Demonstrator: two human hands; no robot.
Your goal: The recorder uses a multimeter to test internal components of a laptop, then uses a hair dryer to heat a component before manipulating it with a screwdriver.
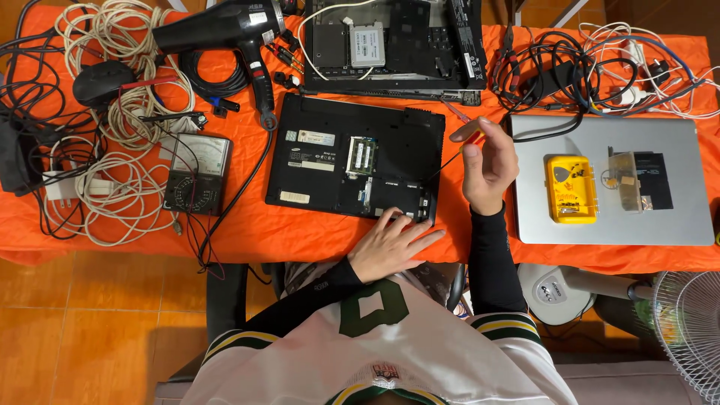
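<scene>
While left hand (393, 244) lies flat, open, on near right corner of black laptop (355, 155), right hand (487, 161) grips thin screwdriver (455, 154), tip at laptop's right edge, orange tablecloth (247, 225) beneath

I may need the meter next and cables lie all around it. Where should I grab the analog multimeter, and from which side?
Probably grip the multimeter across its long left and right edges, near the lower dial half, coming straight down. It lies flat, face up on the orange cloth; white cable coils crowd its left and probe leads trail off the bottom.
</scene>
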